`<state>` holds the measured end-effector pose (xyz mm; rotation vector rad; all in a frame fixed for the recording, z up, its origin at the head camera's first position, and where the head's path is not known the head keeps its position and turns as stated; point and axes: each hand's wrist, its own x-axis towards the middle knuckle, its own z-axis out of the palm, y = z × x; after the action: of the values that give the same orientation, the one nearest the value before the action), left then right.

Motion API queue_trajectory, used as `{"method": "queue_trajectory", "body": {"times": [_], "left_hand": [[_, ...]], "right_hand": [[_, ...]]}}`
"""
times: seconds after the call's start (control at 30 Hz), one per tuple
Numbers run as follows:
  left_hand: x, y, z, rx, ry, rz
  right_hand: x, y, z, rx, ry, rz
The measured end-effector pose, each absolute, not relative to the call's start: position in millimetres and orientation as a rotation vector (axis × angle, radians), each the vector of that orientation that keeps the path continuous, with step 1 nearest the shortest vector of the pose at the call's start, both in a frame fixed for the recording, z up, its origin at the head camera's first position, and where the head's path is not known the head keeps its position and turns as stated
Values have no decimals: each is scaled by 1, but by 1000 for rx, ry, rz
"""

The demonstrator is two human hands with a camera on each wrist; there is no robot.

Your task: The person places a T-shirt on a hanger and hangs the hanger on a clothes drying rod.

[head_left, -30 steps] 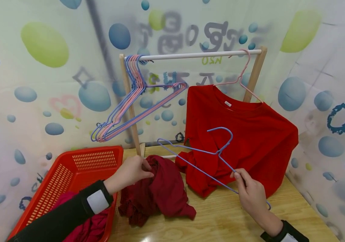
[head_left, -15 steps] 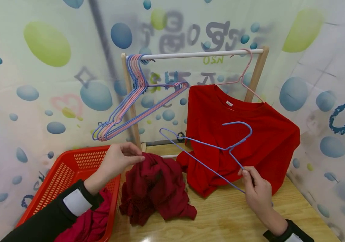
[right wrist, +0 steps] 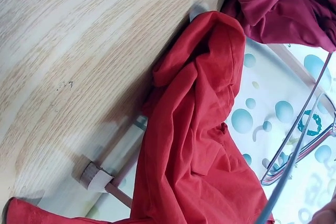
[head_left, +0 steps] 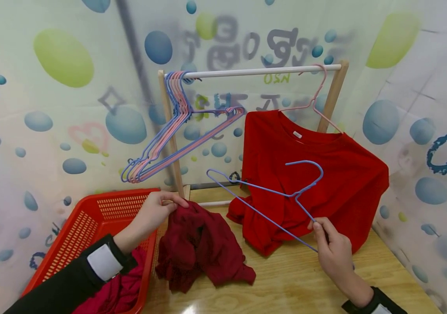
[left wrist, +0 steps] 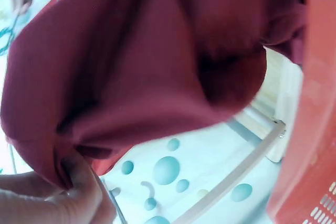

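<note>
My left hand [head_left: 154, 216] pinches the upper edge of a crumpled dark red garment [head_left: 208, 250], thumb against fingers. Much of the garment still lies bunched on the wooden table. Close up in the left wrist view, the raised cloth [left wrist: 157, 82] hangs in folds from the pinching fingertips [left wrist: 79, 192]. A blue wire hanger [head_left: 306, 162] is held by one sloping arm in my right hand [head_left: 333, 246], its hook pointing up and left. Behind it a bright red shirt [head_left: 350, 174] hangs from a pink hanger [head_left: 319, 89] on the rack.
The rack's white rail [head_left: 243, 72] carries several blue and pink hangers [head_left: 176, 104] bunched at its left end. An orange-red plastic basket [head_left: 121, 192] stands at the left, with crimson cloth [head_left: 117, 294] inside. A patterned curtain [head_left: 223, 43] backs the table [head_left: 286, 288].
My left hand has shifted left and lifted the garment's edge, then moved slightly right. My right hand has moved a little right with the blue hanger, which tilted so its hook sits further right.
</note>
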<state>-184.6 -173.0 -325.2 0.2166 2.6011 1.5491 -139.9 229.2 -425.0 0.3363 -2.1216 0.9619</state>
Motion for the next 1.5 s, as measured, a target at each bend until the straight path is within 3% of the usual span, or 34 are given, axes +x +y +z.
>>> {"method": "queue_trajectory", "body": {"times": [0.17, 0.43, 0.6, 0.9, 1.27, 1.5], "left_hand": [[-182, -168, -336, 255, 2736, 1419], [-175, -160, -358, 594, 3162, 841], [-174, -160, -356, 697, 3265, 750], [-172, -162, -331, 681, 3331, 1112], [-166, -161, -285, 331, 2464, 1989], [-171, -158, -294, 261, 2534, 1874]], "right_hand": [[-140, 229, -426, 358, -2119, 965], [-138, 229, -427, 341, -2133, 970], [-138, 228, -425, 346, -2112, 976], [-137, 232, -425, 352, -2079, 1050], [-139, 235, -427, 461, -1926, 1073], [-137, 234, -426, 463, -1928, 1100]]}}
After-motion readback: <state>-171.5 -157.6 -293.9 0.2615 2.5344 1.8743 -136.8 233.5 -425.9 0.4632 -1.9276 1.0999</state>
